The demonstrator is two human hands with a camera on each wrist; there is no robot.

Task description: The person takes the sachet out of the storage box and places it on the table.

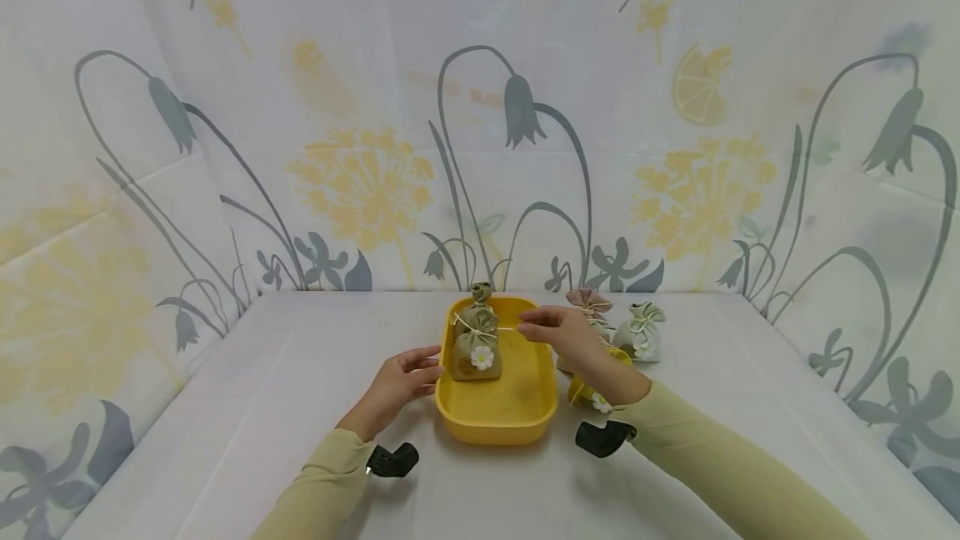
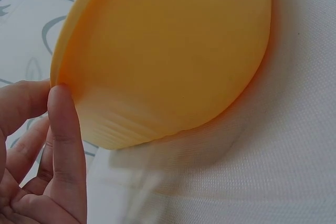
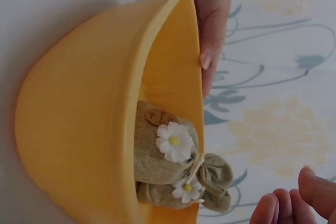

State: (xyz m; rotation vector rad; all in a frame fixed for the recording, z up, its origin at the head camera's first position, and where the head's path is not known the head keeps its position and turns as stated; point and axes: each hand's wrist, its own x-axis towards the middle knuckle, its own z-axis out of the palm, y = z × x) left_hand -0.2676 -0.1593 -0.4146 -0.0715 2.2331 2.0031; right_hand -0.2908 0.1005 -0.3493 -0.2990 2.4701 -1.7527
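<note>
A yellow plastic tub [image 1: 497, 432] stands on the white-covered table. In its left half are two olive drawstring pouches [image 1: 474, 348], one behind the other, upright with tied necks and white flowers. My left hand [image 1: 401, 380] is at the tub's left side, and its fingertips touch the rim from outside. Above the tub's right side is my right hand [image 1: 561, 332], fingers bent loosely with nothing between them. The right wrist view shows the pouches [image 3: 165, 153] inside the tub [image 3: 79, 114], with the right fingertips [image 3: 283, 205] apart from them.
Right of the tub, partly hidden by my right hand and forearm, are a pink pouch [image 1: 588, 300], a pale green pouch [image 1: 645, 332] with a white flower and a yellow pouch [image 1: 581, 394]. A floral curtain [image 1: 375, 107] hangs behind the table.
</note>
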